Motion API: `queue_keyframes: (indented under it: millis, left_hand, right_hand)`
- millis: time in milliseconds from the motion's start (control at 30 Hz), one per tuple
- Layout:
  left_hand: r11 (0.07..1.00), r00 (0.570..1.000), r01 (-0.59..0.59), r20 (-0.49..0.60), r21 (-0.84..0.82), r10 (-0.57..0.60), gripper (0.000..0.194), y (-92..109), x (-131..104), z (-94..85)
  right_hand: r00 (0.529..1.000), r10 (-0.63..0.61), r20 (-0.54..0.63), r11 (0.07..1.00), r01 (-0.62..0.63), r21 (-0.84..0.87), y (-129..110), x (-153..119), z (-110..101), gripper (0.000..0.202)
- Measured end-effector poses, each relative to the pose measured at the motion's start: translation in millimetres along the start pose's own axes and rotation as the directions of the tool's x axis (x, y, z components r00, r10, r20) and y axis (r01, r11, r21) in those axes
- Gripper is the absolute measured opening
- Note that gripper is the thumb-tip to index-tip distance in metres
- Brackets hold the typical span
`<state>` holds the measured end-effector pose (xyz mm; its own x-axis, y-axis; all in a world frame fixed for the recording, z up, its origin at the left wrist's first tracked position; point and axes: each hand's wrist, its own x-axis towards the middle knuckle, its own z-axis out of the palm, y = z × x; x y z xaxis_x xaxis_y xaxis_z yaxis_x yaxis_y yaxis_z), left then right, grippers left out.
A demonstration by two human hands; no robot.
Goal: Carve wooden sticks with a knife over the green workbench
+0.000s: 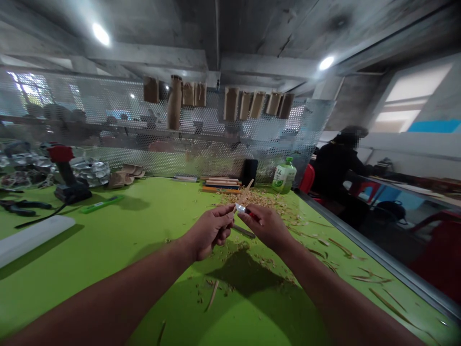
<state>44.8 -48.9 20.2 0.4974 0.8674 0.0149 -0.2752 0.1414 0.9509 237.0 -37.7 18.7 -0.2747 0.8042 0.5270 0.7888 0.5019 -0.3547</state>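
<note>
Probably light and stiff, though apt to split along its length, the thin wooden strip (247,190) slants up between the hands, best taken low, where the left hand (212,230) pinches it. The right hand (268,225) wraps a red-handled knife (241,208) close beside it. Beyond them, shavings (272,203) litter the worktop (122,228).

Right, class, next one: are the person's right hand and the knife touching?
Touching. The head view shows it: the right hand is closed around the knife, its red handle within the grip and its silver blade sticking out.
</note>
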Motion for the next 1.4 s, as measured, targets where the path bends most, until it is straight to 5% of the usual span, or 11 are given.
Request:
queue_keyframes:
  millis: [400,633,767,900,1400]
  left_hand:
    - [0.999,0.999,0.038,-0.02,0.022,-0.038,0.044,5,-4,5.0]
    - [0.998,0.999,0.021,-0.036,0.051,-0.019,0.049,3,-4,5.6]
    - [0.998,0.997,-0.017,-0.071,0.056,0.021,0.047,4,-3,4.4]
    - [0.998,0.997,-0.032,-0.063,0.054,0.035,0.044,3,-2,4.1]
    - [0.996,0.998,-0.047,-0.028,0.079,0.049,0.051,-3,0,1.7]
  right_hand:
    - [0.987,0.093,-0.128,0.995,-0.097,-0.026,17,8,-7,0.042]
    - [0.864,0.274,-0.422,0.962,-0.246,0.122,50,16,-31,0.046]
    - [0.979,0.079,-0.188,0.993,-0.06,0.104,28,9,-14,0.041]
    - [1.0,-0.027,-0.016,0.998,0.028,0.05,6,3,3,0.04]
    - [0.999,-0.003,-0.035,0.999,0.001,-0.045,6,2,-1,0.04]
